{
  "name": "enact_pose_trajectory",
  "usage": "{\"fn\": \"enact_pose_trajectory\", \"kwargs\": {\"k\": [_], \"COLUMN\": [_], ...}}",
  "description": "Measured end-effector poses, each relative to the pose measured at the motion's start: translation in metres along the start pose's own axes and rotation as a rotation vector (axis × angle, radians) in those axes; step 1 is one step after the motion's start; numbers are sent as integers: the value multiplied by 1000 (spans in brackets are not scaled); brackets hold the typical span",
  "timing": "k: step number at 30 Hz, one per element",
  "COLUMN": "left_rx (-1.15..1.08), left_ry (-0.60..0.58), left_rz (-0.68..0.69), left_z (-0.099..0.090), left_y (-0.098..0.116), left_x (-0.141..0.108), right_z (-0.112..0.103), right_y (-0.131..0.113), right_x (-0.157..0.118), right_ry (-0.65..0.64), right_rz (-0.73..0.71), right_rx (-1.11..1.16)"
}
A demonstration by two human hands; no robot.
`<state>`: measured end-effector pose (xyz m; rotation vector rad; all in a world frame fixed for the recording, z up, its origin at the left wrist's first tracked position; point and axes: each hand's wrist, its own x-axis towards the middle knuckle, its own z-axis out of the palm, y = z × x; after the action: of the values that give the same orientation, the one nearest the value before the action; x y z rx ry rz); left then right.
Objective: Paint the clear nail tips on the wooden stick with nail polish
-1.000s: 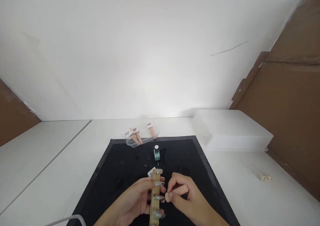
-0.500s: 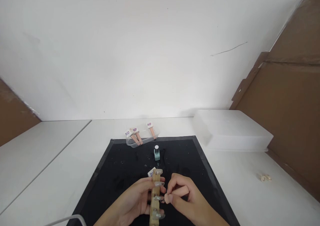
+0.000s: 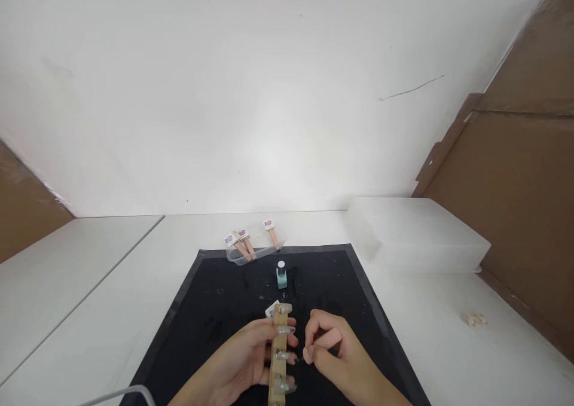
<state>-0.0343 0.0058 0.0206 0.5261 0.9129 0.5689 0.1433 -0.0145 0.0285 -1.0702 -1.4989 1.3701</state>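
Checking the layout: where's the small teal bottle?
In the head view, the small teal bottle stands lower-centre on the black mat, between the clear plastic tray and the pale wooden strip in the left hand.

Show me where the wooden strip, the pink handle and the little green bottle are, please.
Wooden strip [image 3: 278, 368]: head view, on the bare wood.
Pink handle [image 3: 330, 338]: head view, on its exposed side.
Green bottle [image 3: 281, 280]: head view, on its body.

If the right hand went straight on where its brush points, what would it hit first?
Probably the clear false nail third from the far end of the wooden stick, with the brush leading. Depth is unclear; a left fingertip might come first.
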Motion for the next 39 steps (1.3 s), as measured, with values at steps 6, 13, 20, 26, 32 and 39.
{"fn": "enact_pose_trajectory", "kwargs": {"k": [6, 13, 20, 26, 32, 39], "left_rx": [10, 22, 8, 11, 25, 14], "left_ry": [-5, -5, -3, 0, 4, -1], "left_rz": [1, 5, 1, 6, 2, 9], "left_z": [2, 3, 1, 1, 4, 1], "left_y": [1, 1, 0, -1, 1, -1], "left_x": [0, 0, 1, 2, 0, 0], "right_z": [-1, 1, 2, -1, 1, 2], "right_y": [-2, -2, -3, -5, -3, -1], "right_x": [-2, -2, 0, -2, -2, -1], "right_ry": [-30, -33, -3, -1, -30, -12], "right_rz": [-55, -12, 52, -5, -36, 48], "right_rx": [51, 0, 5, 31, 42, 43]}}
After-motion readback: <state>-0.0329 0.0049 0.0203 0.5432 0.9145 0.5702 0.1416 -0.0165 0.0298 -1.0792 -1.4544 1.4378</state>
